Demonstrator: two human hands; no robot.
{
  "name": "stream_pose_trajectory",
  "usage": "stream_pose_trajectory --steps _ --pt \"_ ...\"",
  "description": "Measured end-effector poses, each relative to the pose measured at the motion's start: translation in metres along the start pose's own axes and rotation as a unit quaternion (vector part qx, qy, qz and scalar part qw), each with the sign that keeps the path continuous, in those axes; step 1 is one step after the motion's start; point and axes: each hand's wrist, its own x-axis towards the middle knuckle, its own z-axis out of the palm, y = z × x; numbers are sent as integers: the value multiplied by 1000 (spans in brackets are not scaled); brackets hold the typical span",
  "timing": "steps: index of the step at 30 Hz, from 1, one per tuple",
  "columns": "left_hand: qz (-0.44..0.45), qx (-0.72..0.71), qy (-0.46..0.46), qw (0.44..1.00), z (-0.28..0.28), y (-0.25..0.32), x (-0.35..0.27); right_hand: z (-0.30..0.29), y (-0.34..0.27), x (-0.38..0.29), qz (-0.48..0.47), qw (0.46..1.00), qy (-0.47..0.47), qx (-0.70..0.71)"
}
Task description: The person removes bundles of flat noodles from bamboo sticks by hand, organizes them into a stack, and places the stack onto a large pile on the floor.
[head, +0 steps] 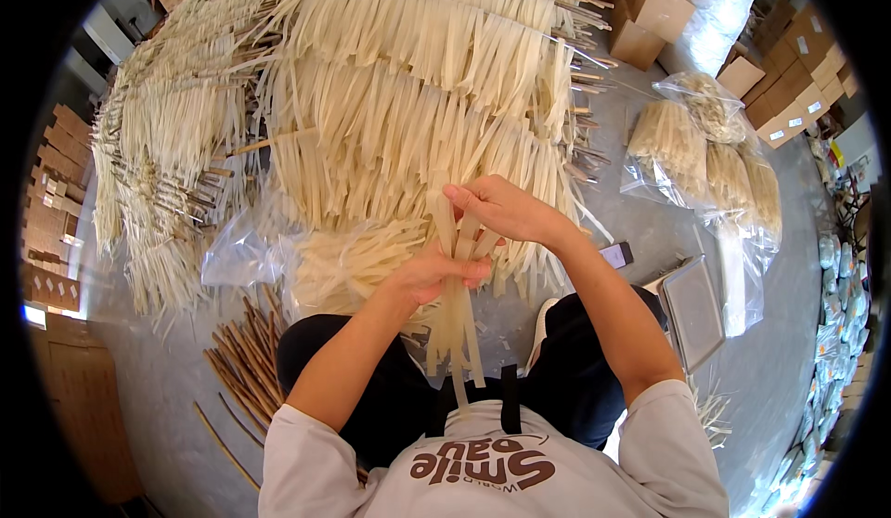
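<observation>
My left hand (pixel 437 271) is closed around a small bunch of flat, pale, noodle-like strips (pixel 456 323), whose loose ends hang down in front of my shirt. Just above it, my right hand (pixel 493 206) pinches the top of the same bunch between thumb and fingers. Beyond both hands rises a large heap of similar strips (pixel 418 111), draped in rows over wooden sticks. Close by on the left, a clear plastic bag (pixel 254 246) lies beside a gathered pile of strips (pixel 348 264), part of which my left forearm hides.
Bare wooden sticks (pixel 243 358) lie by my left knee. At my right are a shallow metal-topped device (pixel 691 312), a phone (pixel 617 255) and clear bags filled with strips (pixel 668 145). Cardboard boxes (pixel 658 10) stand at the back right, and more boxes (pixel 59 205) line the left side.
</observation>
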Motion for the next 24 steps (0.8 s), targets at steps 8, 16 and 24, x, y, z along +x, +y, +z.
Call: stream_pose_trajectory --steps 8,16,24 --pt "-18 37 34 999 1 -1 -1 18 1 3 -313 908 278 -20" --pt "-20 7 66 998 -5 -6 -1 23 11 3 -205 970 84 -100" --pt "43 -76 127 988 -17 12 4 20 7 -3 -270 928 248 61"
